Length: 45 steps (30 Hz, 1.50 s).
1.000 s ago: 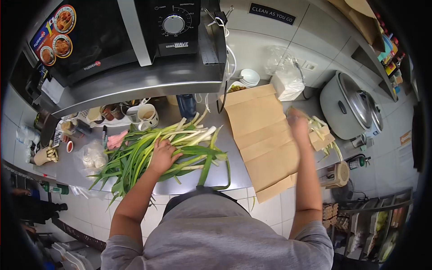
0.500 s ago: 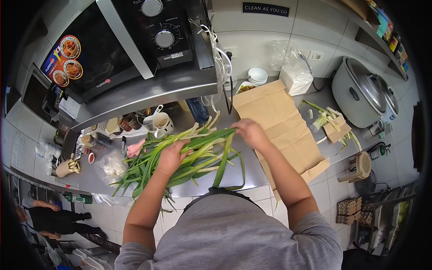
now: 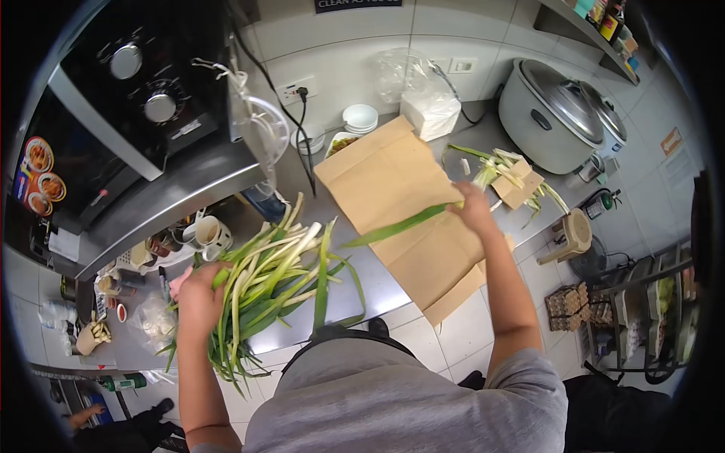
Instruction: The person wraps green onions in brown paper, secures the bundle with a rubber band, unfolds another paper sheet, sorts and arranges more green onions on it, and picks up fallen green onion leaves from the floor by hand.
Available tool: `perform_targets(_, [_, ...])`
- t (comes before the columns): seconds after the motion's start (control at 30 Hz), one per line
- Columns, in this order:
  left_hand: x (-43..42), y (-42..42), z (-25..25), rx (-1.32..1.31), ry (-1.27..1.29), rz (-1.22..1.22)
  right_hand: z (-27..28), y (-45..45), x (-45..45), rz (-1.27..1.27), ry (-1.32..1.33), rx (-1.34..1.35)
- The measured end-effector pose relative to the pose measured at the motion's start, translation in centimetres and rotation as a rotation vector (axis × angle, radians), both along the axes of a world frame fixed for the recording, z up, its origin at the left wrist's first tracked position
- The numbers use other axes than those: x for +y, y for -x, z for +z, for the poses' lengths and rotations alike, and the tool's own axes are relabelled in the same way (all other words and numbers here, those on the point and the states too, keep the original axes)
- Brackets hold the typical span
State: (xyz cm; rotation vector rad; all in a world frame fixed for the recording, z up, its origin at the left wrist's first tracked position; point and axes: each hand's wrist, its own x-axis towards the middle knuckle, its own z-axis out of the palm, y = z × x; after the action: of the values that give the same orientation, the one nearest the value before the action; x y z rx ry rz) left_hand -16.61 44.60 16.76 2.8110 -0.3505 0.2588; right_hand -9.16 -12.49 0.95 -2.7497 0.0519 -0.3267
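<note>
A pile of long green leafy stalks (image 3: 264,287) lies across the steel counter, with pale ends toward the upper right. My left hand (image 3: 202,296) is on the pile's left side, its fingers curled round some leaves. Over the brown paper sheet (image 3: 400,181), my right hand (image 3: 473,209) pinches one long green leaf (image 3: 404,226), which trails to the left. Just beyond that hand sits a smaller heap of stalk scraps (image 3: 491,170), with a piece of brown card (image 3: 517,183) on it.
A large rice cooker (image 3: 551,109) stands at the back right. White bowls (image 3: 360,118) and a bagged white block (image 3: 430,113) are behind the paper. The microwave shelf (image 3: 166,196) overhangs the left. Mugs (image 3: 212,232) and a plastic bag (image 3: 155,325) are near the pile. Another person (image 3: 121,434) is lower left.
My right hand has moved right from the pile to the scrap heap, carrying a leaf over the paper. My left hand has shifted to the pile's left side. The view has turned right.
</note>
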Motion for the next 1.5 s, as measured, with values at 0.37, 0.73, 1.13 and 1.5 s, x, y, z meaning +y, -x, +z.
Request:
perform_targets(0.37, [-23.2,-7.4,-4.2,0.444,0.619,-0.456,-6.3,10.1,13.8,-0.094,-0.073,0.252])
perform_targets(0.73, [-35.3,-11.1,-11.4,0.492,-0.422,-0.325,-5.3,10.1,9.8,-0.106,-0.487,-0.013])
perform_targets(1.13, [-36.7,-12.6,-21.4,0.367,-0.224,-0.331,-4.5,10.8,3.1,-0.210,-0.187,0.156])
perform_targets(1.5, [-35.5,-7.3,-18.4,0.089,0.157,-0.356,-7.3,10.6,4.7,-0.107,-0.084,0.260])
